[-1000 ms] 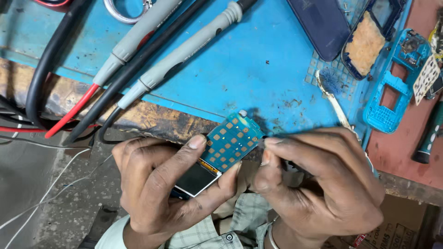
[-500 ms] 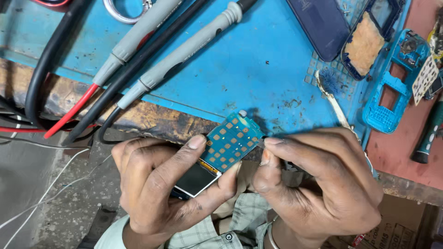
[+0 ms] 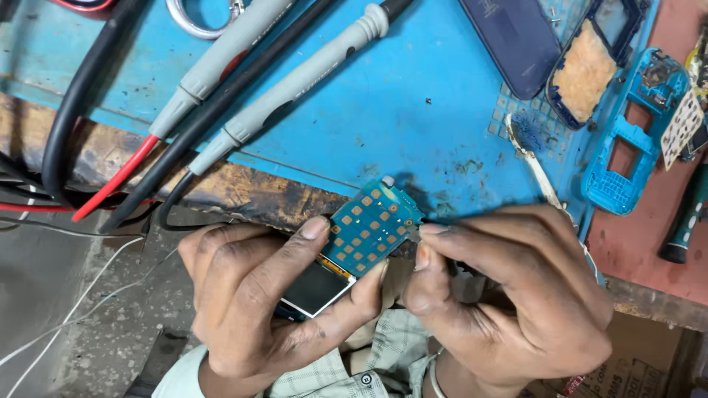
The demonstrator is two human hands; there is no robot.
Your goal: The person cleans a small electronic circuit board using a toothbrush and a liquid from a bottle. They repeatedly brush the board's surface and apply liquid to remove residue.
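Nothing has shifted: left hand (image 3: 273,295) stays clamped on the light, fragile phone circuit board (image 3: 365,232) by its edges; right hand (image 3: 509,287) pinches its corner.

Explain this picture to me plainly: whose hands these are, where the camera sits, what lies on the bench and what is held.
The camera sits on a person's head, looking down at their own two bare hands. The left hand grips a small phone circuit board with gold contact pads and a little screen. The right hand pinches the board's edge. On the blue mat lie two grey test probes, black and red cables, a dark phone cover and a blue phone frame.
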